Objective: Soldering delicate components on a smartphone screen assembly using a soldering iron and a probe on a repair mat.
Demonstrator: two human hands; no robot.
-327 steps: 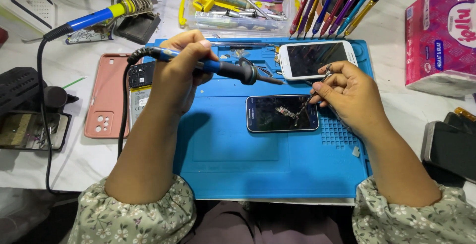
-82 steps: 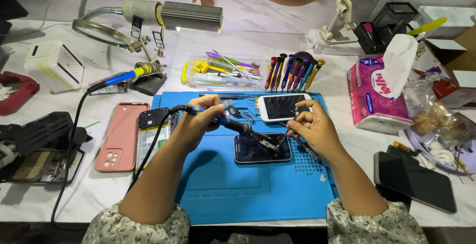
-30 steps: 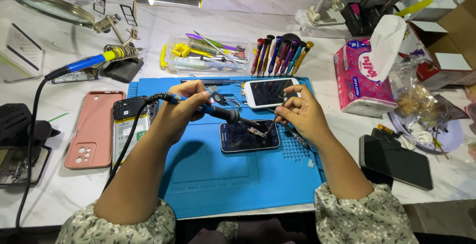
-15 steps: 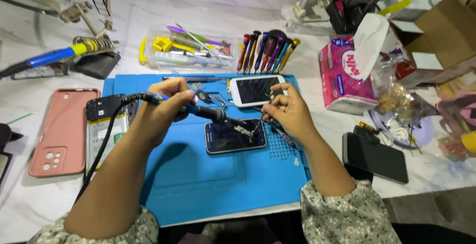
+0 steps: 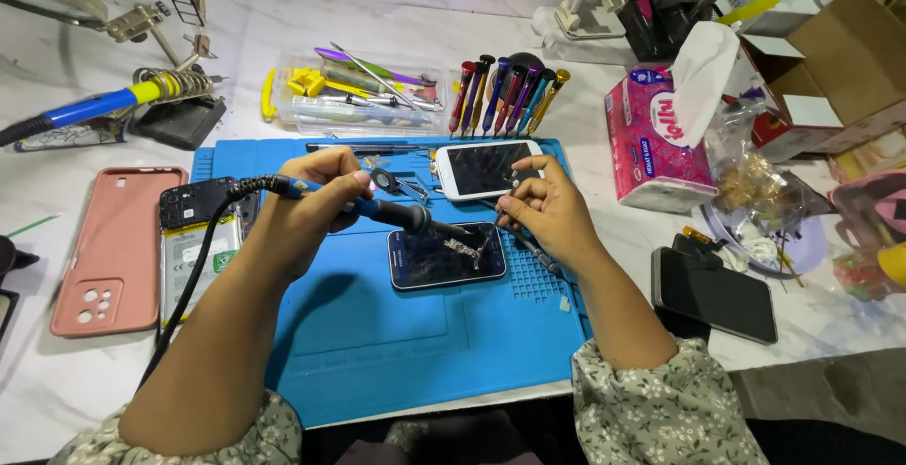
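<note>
Gripping soldering iron point(image 5: 377, 208) in left hand point(image 5: 311, 202), right hand point(image 5: 547, 208) pinching tweezers point(image 5: 524, 241) over dark phone point(image 5: 444, 257).

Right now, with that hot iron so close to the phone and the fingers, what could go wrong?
1. The iron's tip sits right beside the right hand's fingers over the dark phone; a slip could burn them.
2. A slip could also mark the phone's glass.
3. The cord trails across the opened phone by the left hand; a tug might drag it.
</note>
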